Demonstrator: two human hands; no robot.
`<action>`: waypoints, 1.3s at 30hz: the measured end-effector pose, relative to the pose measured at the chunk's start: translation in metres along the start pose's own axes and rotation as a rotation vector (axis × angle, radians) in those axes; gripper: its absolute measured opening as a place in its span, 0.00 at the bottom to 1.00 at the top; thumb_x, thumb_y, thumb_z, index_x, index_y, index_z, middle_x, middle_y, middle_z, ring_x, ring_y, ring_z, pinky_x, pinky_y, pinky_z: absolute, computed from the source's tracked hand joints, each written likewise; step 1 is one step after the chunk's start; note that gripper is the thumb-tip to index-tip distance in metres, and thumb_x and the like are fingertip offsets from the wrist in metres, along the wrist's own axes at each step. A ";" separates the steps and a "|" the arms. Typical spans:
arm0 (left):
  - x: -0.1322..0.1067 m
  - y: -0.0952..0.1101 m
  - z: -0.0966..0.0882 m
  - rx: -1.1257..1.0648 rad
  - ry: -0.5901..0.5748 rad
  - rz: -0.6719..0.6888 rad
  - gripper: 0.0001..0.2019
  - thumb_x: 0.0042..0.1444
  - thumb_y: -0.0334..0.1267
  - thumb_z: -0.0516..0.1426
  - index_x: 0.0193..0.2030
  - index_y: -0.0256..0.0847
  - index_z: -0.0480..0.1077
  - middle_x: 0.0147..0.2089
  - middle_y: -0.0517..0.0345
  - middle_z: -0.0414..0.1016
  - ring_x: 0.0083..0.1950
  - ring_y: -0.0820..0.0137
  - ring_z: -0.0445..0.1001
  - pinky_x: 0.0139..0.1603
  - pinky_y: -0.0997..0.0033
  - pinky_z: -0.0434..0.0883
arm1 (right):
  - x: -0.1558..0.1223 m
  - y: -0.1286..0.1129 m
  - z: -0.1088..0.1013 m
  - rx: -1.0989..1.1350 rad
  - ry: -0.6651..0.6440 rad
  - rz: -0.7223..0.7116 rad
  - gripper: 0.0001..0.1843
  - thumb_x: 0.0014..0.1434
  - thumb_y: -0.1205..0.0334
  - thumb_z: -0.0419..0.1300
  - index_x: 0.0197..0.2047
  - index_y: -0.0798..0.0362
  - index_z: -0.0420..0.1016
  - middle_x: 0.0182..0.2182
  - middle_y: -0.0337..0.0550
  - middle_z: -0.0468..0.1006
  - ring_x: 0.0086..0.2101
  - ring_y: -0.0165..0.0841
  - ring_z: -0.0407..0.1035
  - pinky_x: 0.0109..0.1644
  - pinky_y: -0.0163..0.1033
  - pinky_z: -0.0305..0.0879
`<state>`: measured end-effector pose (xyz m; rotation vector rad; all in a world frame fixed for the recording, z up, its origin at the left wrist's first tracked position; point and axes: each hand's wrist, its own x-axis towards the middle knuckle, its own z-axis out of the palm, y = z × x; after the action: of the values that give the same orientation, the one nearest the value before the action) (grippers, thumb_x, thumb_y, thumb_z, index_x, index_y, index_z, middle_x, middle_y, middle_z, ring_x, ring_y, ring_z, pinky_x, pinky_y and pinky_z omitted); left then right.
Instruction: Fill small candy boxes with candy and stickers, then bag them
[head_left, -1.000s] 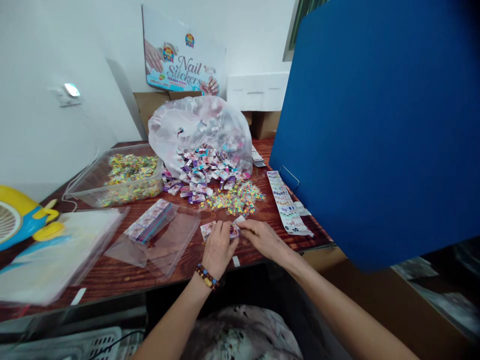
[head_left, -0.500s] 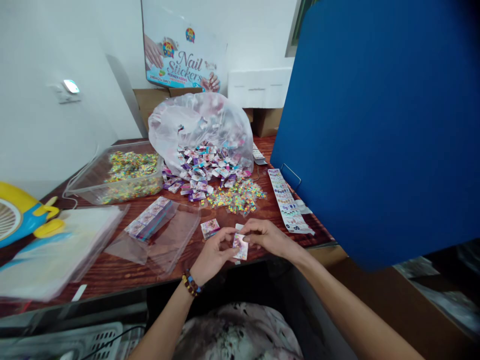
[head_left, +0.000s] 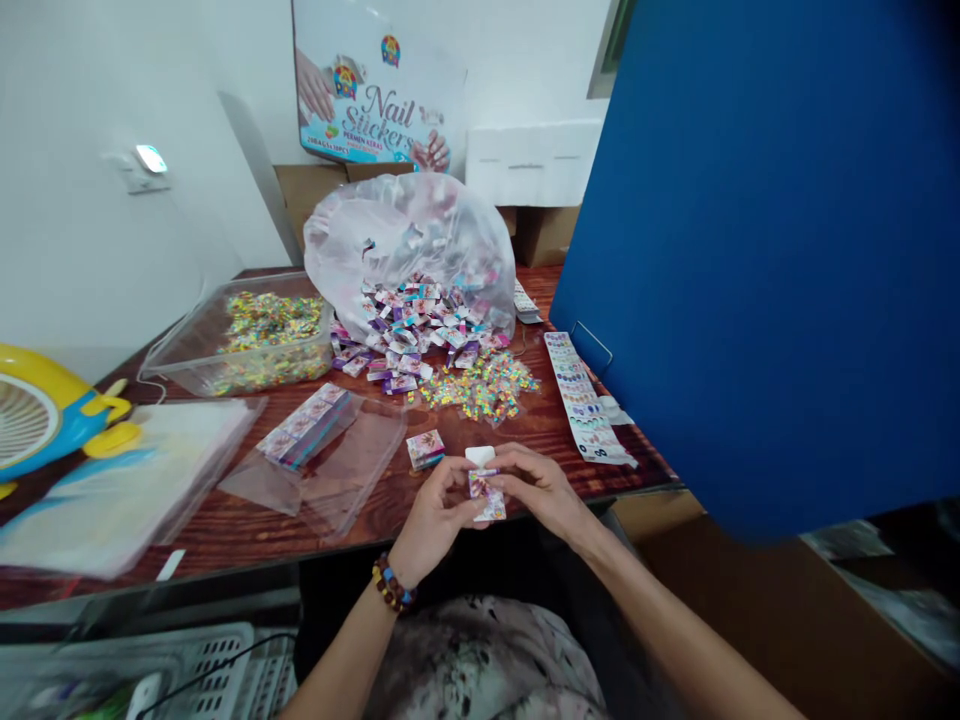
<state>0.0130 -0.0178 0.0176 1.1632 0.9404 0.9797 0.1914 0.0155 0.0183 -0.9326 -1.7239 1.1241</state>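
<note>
We have the small box [head_left: 491,507] between our two hands, just above the near edge of the table [head_left: 536,428]. Our left hand [head_left: 431,515] pinches its left side between thumb and bent fingers; our right hand [head_left: 541,492] pinches its right side near the top. Both grips are drawn in to about the box's own width, with no clear gap that we can see. A white flap [head_left: 480,456] sticks out on the far side of our fingertips.

We judge the box to be thin printed card: very light, fairly stiff along its folds, easily dented on its flat faces, perhaps a little slick. The side edges are the best hold, pinched lightly, leaving the flap uncovered.

Just left of the grip lies another box [head_left: 426,450]. Beyond our fingers are the candy packets [head_left: 484,387], with a heap of boxes [head_left: 420,320] behind them; sticker sheets [head_left: 585,400] lie off to the right.
</note>
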 end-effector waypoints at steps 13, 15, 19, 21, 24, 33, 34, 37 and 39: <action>-0.007 -0.001 0.013 0.057 0.004 0.071 0.17 0.55 0.37 0.59 0.47 0.45 0.56 0.41 0.61 0.68 0.37 0.72 0.73 0.34 0.70 0.76 | 0.006 -0.025 -0.018 0.007 -0.092 0.178 0.15 0.59 0.53 0.56 0.32 0.56 0.76 0.28 0.40 0.75 0.31 0.31 0.70 0.35 0.35 0.67; -0.008 -0.003 0.012 0.070 0.011 0.073 0.17 0.54 0.37 0.59 0.47 0.45 0.55 0.41 0.61 0.67 0.37 0.73 0.73 0.34 0.70 0.76 | 0.009 -0.029 -0.020 0.086 -0.159 0.306 0.13 0.55 0.54 0.60 0.35 0.55 0.77 0.28 0.39 0.76 0.28 0.30 0.70 0.32 0.35 0.69; -0.009 -0.007 0.010 0.093 0.007 0.067 0.18 0.54 0.37 0.59 0.47 0.45 0.55 0.39 0.62 0.64 0.34 0.74 0.72 0.32 0.71 0.75 | 0.011 -0.035 -0.020 0.127 -0.197 0.438 0.15 0.49 0.58 0.63 0.41 0.53 0.79 0.30 0.38 0.78 0.26 0.29 0.71 0.31 0.35 0.71; -0.009 -0.007 0.010 0.097 -0.006 0.066 0.18 0.53 0.37 0.60 0.47 0.45 0.55 0.39 0.62 0.64 0.34 0.74 0.71 0.32 0.71 0.75 | 0.011 -0.037 -0.020 0.111 -0.185 0.464 0.14 0.47 0.59 0.63 0.39 0.54 0.80 0.29 0.39 0.78 0.26 0.29 0.71 0.30 0.34 0.70; -0.009 -0.007 0.011 0.108 -0.021 0.065 0.18 0.53 0.37 0.60 0.47 0.44 0.56 0.39 0.62 0.64 0.33 0.75 0.71 0.32 0.72 0.74 | 0.010 -0.039 -0.021 0.077 -0.177 0.494 0.13 0.46 0.59 0.64 0.35 0.56 0.82 0.25 0.38 0.78 0.24 0.28 0.70 0.29 0.33 0.70; -0.011 -0.012 0.011 0.082 -0.028 0.013 0.21 0.52 0.37 0.61 0.50 0.45 0.57 0.41 0.61 0.66 0.35 0.72 0.73 0.32 0.69 0.76 | 0.006 -0.035 -0.027 -0.061 -0.302 0.418 0.14 0.52 0.60 0.60 0.40 0.53 0.83 0.29 0.40 0.81 0.26 0.29 0.71 0.31 0.33 0.70; -0.012 -0.013 0.011 0.070 -0.032 0.008 0.21 0.52 0.38 0.61 0.50 0.46 0.57 0.41 0.61 0.66 0.36 0.72 0.73 0.33 0.69 0.76 | 0.005 -0.035 -0.027 -0.082 -0.326 0.393 0.14 0.53 0.60 0.59 0.41 0.53 0.83 0.30 0.40 0.82 0.27 0.29 0.72 0.31 0.33 0.70; -0.011 -0.012 0.011 0.051 -0.062 0.012 0.20 0.52 0.38 0.60 0.50 0.46 0.59 0.40 0.62 0.66 0.35 0.73 0.73 0.33 0.69 0.76 | 0.002 -0.037 -0.029 -0.131 -0.365 0.341 0.15 0.56 0.60 0.57 0.43 0.52 0.82 0.32 0.40 0.82 0.28 0.29 0.72 0.32 0.33 0.70; -0.010 -0.011 0.010 0.065 -0.089 0.014 0.18 0.53 0.38 0.60 0.50 0.45 0.60 0.41 0.62 0.66 0.35 0.74 0.73 0.33 0.70 0.76 | 0.001 -0.039 -0.030 -0.149 -0.363 0.320 0.16 0.57 0.61 0.56 0.44 0.51 0.81 0.32 0.39 0.82 0.28 0.29 0.72 0.31 0.32 0.70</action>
<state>0.0205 -0.0312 0.0091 1.2591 0.9000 0.9067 0.2136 0.0132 0.0616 -1.1836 -2.0193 1.4590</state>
